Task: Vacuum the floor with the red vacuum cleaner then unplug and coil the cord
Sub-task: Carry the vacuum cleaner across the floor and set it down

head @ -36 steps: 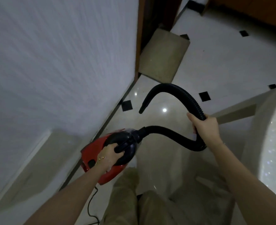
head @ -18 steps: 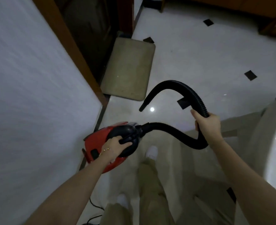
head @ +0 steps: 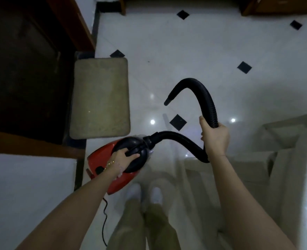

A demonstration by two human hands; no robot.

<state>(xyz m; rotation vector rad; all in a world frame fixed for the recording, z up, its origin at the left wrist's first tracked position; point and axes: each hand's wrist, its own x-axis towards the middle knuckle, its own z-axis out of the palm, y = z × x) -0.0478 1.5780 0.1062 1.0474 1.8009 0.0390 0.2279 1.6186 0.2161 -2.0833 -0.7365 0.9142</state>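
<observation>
Movement forward is the change: the white wall that filled the left a second ago has slid back, and the beige mat (head: 100, 98) now lies just beside the red vacuum cleaner (head: 102, 157). The left hand (head: 124, 157) has its grip closed round the black handle. The right hand (head: 215, 138) has its grip wrapped round the hose (head: 206, 98), with the nozzle (head: 167, 101) seemingly clear of the tiled floor (head: 185, 51). The cord (head: 105, 222) trails behind, so vacuuming is likely mid-way.

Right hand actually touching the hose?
Touching. Head view shows the right hand wrapped around the black hose, which enters and leaves the fist.
</observation>
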